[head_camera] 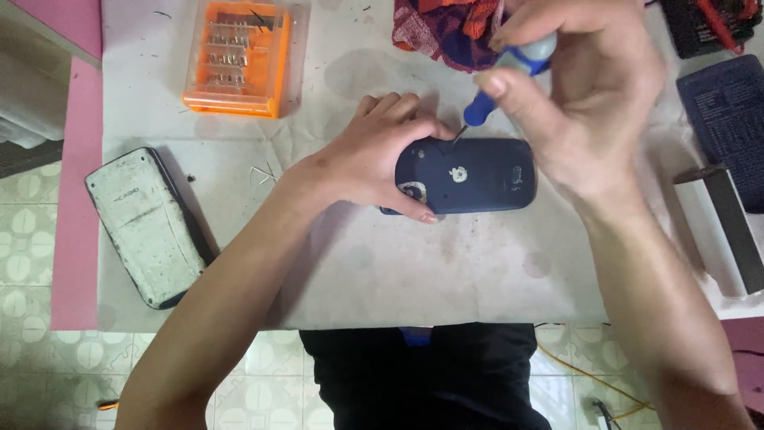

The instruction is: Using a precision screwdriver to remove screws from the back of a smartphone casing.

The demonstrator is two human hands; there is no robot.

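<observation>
The right hand (593, 95) pinches a small screwdriver (509, 76) between thumb and fingertips, grip closed on its handle. The handle is blue with a pale cap at the top; the thin metal shaft slants down and left, and its tip meets the upper edge of a dark blue phone (469, 177). The right wrist is bent, palm turned toward the left, forearm running up from the lower right corner. The hand is a little blurred.

The left hand (374, 159) clamps the left end of the phone: thumb pressed along the near edge, fingers curled over the far edge, grip closed on the casing. Its forearm comes in from the lower left.

The phone lies flat, back up, near the middle of the tabletop (446, 279), long side running left to right. Its shell is smooth with rounded corners, with a round lens ring under the left thumb and a small pale mark in the middle.

The tabletop is pale, stained and scuffed. At the far left edge sits an orange plastic bit case (239, 56) with a clear lid and rows of metal bits. At the left lies a worn white phone cover (143, 227), scratched and grimy. A patterned red cloth (442, 28) lies behind the screwdriver. A dark textured pad (728, 119) sits at the right.
</observation>
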